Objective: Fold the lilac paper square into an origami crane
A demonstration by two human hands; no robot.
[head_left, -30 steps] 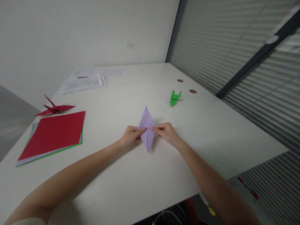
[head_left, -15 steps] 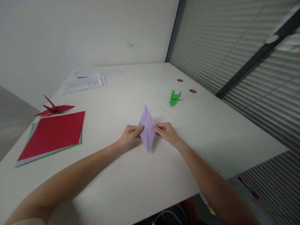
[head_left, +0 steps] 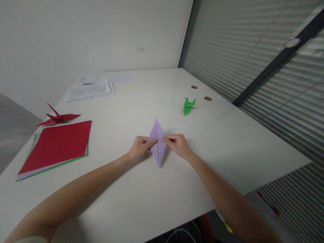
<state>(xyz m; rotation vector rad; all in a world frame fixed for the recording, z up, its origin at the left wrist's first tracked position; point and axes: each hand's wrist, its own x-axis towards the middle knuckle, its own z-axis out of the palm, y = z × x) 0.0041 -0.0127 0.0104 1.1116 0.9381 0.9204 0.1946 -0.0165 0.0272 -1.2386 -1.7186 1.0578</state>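
A piece of purple origami paper [head_left: 158, 153], folded into a tall diamond with a slit down its middle, is held over the near middle of the table. My left hand [head_left: 140, 145] pinches its left corner, the thumb lying on the front face close to the centre line. At the right corner my right hand [head_left: 178, 144] pinches it too, thumb on top and fingers curled behind. The fingers behind the paper are partly hidden. One point of the diamond faces away from me, the other toward me.
A green folded paper crane [head_left: 187, 106] stands beyond my right hand. To the left lie stacked coloured sheets [head_left: 57, 143], red on top, with a red paper crane [head_left: 58, 118] behind. Written papers [head_left: 88, 90] lie farther back. Blinds [head_left: 253, 50] line the table's right side.
The purple paper has shifted slightly left and toward me, held in both hands. My left thumb lies farther across it, and the centre slit looks narrower.
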